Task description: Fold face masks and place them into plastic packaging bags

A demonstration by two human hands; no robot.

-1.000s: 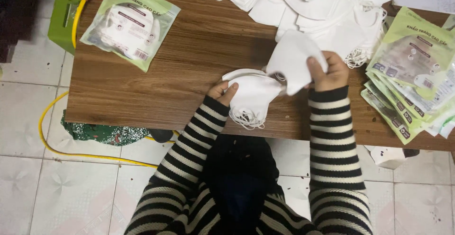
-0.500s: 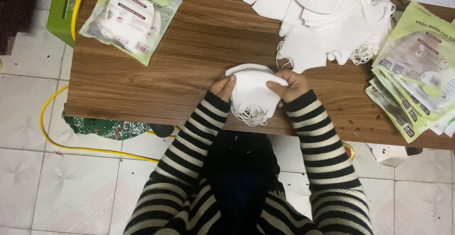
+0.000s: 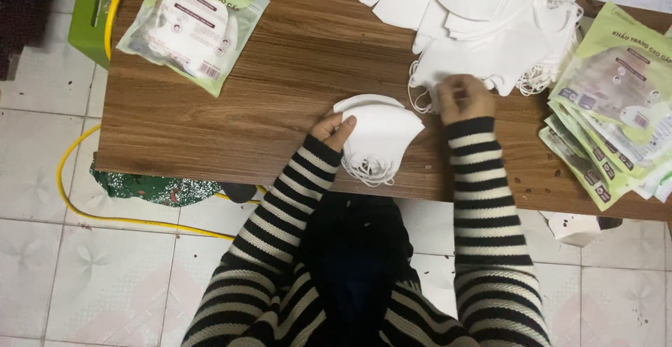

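My left hand (image 3: 334, 128) rests on the left edge of a small stack of folded white masks (image 3: 378, 133) lying on the wooden table (image 3: 280, 81) right in front of me, thumb laid across the top and fingers curled loosely against the edge; I cannot tell whether it grips the stack or only steadies it. My right hand (image 3: 463, 97) is farther out, fingers bunched and pinching at a mask on the near edge of the big loose heap of white masks (image 3: 483, 32). The ear loops of the stack spill toward the table's front edge.

My fingertips on the right hand are buried in the white fabric, so which mask they have is hard to make out. The heap runs off the top of the view.

To the right, a fanned pile of green packets (image 3: 616, 102) overhangs the table edge. One more green packet (image 3: 192, 25) lies at the far left corner. A yellow cable (image 3: 77, 179) loops over the tiled floor below
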